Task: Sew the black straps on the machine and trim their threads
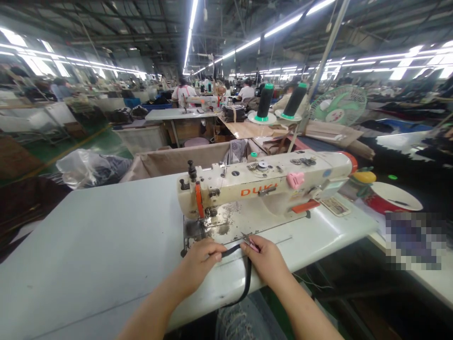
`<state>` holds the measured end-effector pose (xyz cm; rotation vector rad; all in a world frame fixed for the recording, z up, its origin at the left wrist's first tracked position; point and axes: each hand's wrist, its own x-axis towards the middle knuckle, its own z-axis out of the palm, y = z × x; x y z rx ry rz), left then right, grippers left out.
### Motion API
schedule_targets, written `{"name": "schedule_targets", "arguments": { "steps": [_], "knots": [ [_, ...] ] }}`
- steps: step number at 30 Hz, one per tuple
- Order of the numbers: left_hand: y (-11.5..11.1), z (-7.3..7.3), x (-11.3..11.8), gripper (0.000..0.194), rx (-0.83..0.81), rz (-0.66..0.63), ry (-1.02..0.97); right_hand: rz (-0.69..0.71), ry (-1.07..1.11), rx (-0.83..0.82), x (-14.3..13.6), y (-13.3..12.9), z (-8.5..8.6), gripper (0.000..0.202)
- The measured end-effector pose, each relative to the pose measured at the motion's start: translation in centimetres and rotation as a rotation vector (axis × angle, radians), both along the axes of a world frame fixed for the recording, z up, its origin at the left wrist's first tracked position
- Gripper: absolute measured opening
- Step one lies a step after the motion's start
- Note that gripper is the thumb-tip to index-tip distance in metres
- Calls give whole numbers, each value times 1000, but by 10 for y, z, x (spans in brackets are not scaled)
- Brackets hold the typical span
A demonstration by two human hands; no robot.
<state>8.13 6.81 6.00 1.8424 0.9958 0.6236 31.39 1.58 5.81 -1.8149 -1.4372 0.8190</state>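
Left hand and right hand pinch the strap between fingers, snips in the right; apparently positioning, next needing steady tension.

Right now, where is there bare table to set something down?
Widest: the white tabletop left of the sewing machine, with a plastic-wrapped bundle beyond its far edge. A narrower strip runs right of the right hand, between the sewing machine and front edge. Crowded: around the left hand, black band and small scissors.
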Motion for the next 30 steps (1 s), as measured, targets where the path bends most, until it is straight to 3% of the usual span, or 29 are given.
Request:
{"name": "schedule_targets", "arguments": {
  "steps": [5,9,15,17,23,30],
  "knots": [
    [-1,-3,1,27,-77,51,-37,-7,-52,0,-8,0,3,26],
    [-5,-7,3,26,-76,78,-30,-43,-69,-12,-17,-7,-6,27],
    [-8,-10,9,24,-31,133,-58,-15,-86,84,-23,-25,-12,15],
    [-9,-11,10,23,-23,153,-67,7,-101,136,-22,-31,-14,24],
    [-11,-13,14,22,48,155,-75,79,-458,404,-18,-45,-22,29],
    [-15,-14,15,25,124,160,-7,126,-685,489,-24,-49,-13,26]
  ]
}}
